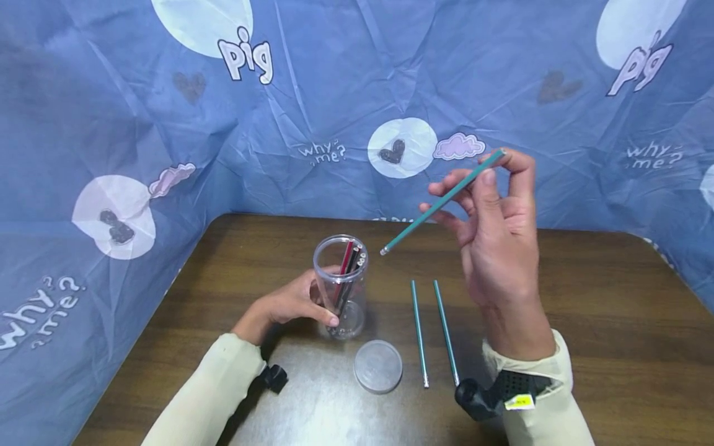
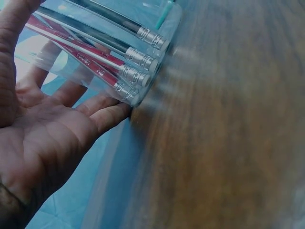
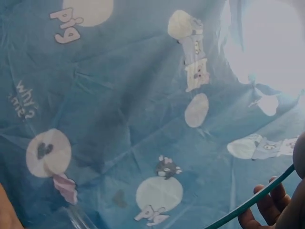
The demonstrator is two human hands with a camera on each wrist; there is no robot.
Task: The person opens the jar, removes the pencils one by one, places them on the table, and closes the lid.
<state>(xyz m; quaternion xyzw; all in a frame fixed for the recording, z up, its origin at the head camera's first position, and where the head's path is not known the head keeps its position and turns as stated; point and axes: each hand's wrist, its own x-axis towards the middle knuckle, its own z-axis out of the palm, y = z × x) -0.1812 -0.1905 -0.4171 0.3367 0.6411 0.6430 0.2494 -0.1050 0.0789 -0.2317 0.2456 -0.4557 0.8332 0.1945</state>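
Note:
My left hand holds a clear plastic jar on the table, fingers and thumb around its lower side. Inside lean several red and black pencils; the left wrist view shows their eraser ends down at the jar's base. Raised to the right, my right hand pinches a teal pencil near its upper end between thumb and index finger. That pencil slants down to the left, its eraser end beside and above the jar's rim. In the right wrist view only some fingers and part of the pencil show.
Two more teal pencils lie side by side on the brown wooden table, right of the jar. A round translucent lid lies in front of the jar. A blue printed cloth hangs behind and along the sides.

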